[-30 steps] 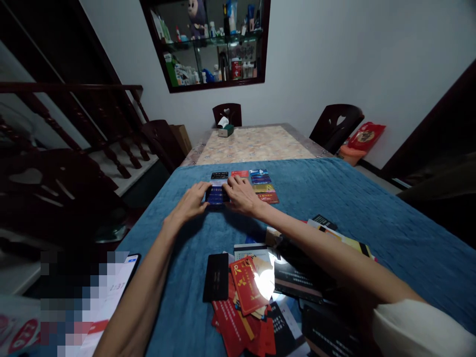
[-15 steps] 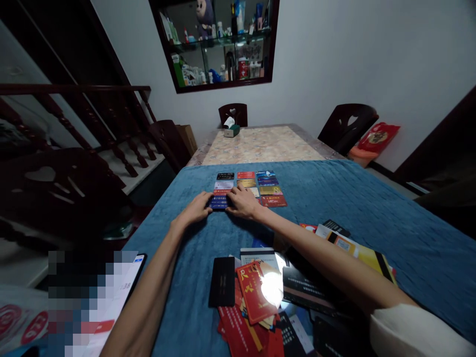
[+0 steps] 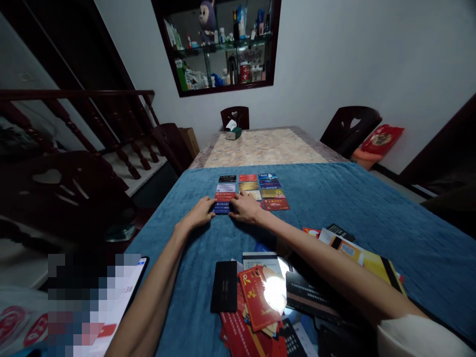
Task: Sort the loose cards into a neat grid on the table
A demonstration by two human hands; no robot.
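A dark blue card [image 3: 222,208] lies at the near end of the left column of cards, just below a red card [image 3: 224,196]. My left hand [image 3: 201,211] has its fingers curled at the blue card's left edge. At the opposite edge, my right hand [image 3: 245,207] grips with thumb and fingers and covers part of the neighbouring cards. Columns of cards sit side by side on the blue cloth [image 3: 178,277], with a dark red card [image 3: 276,204] at the near end of the right column.
Close to me is a loose pile of cards, with a red card [image 3: 260,297] and a black card [image 3: 224,286] on top. A bright light glares there. More cards, including a yellow one [image 3: 383,265], lie right. A phone [image 3: 130,292] is at left. A tissue box [image 3: 233,133] stands far back.
The view has shifted slightly, so everything sits a little lower in the picture. The blue card now looks flatter and brighter against the red card, with both hands still at its edges.
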